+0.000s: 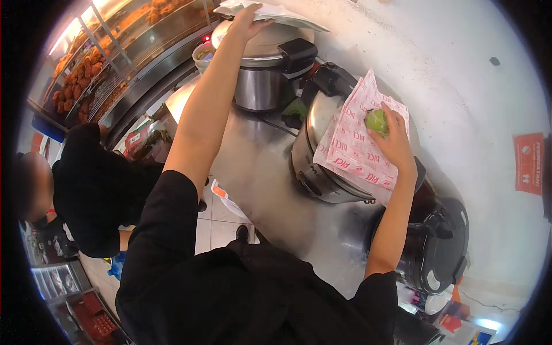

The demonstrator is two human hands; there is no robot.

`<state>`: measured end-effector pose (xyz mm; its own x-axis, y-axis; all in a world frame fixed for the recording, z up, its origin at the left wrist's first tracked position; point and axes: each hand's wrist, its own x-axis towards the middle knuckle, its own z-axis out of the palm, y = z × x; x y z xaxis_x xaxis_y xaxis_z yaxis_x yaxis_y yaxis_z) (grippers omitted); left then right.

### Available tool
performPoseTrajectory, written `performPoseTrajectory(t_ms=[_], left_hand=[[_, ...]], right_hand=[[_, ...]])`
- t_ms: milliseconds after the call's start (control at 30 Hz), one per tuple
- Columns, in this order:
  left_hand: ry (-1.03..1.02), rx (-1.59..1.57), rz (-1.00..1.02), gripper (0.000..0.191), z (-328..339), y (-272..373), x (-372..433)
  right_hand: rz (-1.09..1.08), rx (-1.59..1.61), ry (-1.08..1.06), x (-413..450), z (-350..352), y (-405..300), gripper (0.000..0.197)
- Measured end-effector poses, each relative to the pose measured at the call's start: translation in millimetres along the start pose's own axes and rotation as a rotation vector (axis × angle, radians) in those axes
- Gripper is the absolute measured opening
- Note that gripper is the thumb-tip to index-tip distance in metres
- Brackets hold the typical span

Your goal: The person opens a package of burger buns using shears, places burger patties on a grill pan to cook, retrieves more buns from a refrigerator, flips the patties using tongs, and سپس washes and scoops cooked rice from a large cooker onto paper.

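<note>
My right hand (396,144) has its thumb and fingers around a small round green item (376,121), whose exact kind I cannot tell. It is over a stack of pink-and-white printed wrapping papers (355,142), which lies on the lid of a steel rice cooker (317,172). Stretched far forward, my left hand (249,23) is at the near edge of some white sheets (284,16), paper or plastic. Those sheets rest on another large steel rice cooker (261,88). One finger lies over them and the thumb points right; whether they are gripped is unclear.
Both cookers stand on a steel counter (263,151). A black-lidded cooker (448,246) is by my right elbow, along the white wall (470,129). A heated display case (129,56) with fried chicken (75,88) runs along the left. A person in black (101,189) is close by my left side.
</note>
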<state>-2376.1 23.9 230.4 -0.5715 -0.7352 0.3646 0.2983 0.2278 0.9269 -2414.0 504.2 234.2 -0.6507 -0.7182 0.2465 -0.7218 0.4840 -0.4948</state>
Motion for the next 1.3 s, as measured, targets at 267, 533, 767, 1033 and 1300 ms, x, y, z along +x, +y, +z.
performPoseTrajectory(t_ms=[267, 533, 767, 1033, 1300], left_hand=[[0.022, -0.587, -0.314, 0.034, 6.3, 34.7, -38.8], [0.127, -0.687, -0.027, 0.031, -90.0, 116.3, -203.2], [0.411, -0.569, -0.284, 0.038, -110.1, 94.2, -381.2], [0.44, -0.607, -0.463, 0.034, -99.0, 33.9, -390.5], [0.373, -0.401, -0.817, 0.045, -136.2, -102.5, -457.4]], right_hand=[[0.025, -0.078, 0.074, -15.3, -5.9, -5.7, 0.066], [-0.065, 0.21, 0.242, -83.3, -24.3, -98.9, 0.049], [-0.296, 0.882, -0.676, -131.9, 24.2, -120.9, 0.046], [0.019, 0.626, -0.836, -161.9, 116.5, -115.6, 0.044], [0.11, 0.364, -0.872, -205.9, 153.2, -81.4, 0.046]])
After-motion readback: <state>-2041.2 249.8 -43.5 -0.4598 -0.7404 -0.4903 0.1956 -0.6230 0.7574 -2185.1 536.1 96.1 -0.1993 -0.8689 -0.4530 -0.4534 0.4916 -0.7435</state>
